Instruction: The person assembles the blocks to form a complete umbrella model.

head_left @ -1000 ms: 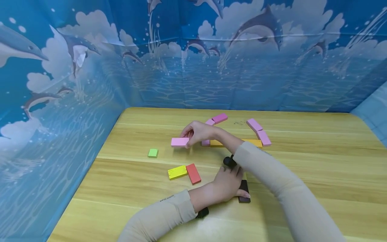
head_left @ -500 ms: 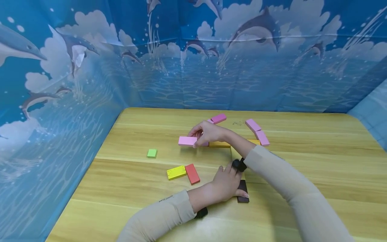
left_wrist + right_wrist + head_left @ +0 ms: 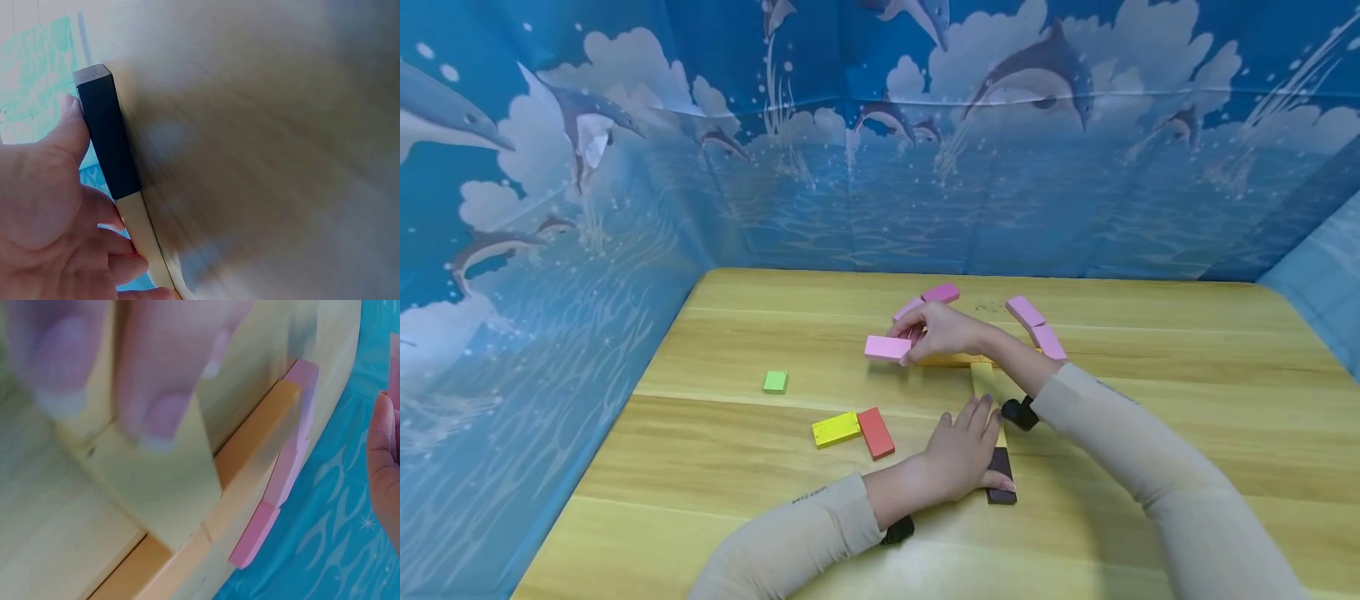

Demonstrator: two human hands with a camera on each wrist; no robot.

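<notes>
In the head view my right hand (image 3: 943,329) pinches a light pink block (image 3: 886,348) by its right end, thumb in front, fingers behind. The block hangs over the table left of an orange bar of blocks (image 3: 951,361). My left hand (image 3: 958,454) lies with straight fingers on a pale yellow strip of blocks (image 3: 982,379) that meets the bar. Its thumb rests across a black block (image 3: 1002,497) at the strip's near end. The left wrist view shows the thumb beside the black block (image 3: 106,134) and the fingers along the pale yellow block (image 3: 142,231).
Pink blocks (image 3: 1025,311) slant up from the bar's right end, and others (image 3: 940,292) stand at its left end, partly behind the right hand. A red block (image 3: 876,432), a yellow block (image 3: 837,429) and a small green block (image 3: 776,382) lie to the left.
My right hand has carried the pink block to the right, toward the left end of the orange bar. The left hand stays on the strip, its fingers now in plainer view.
</notes>
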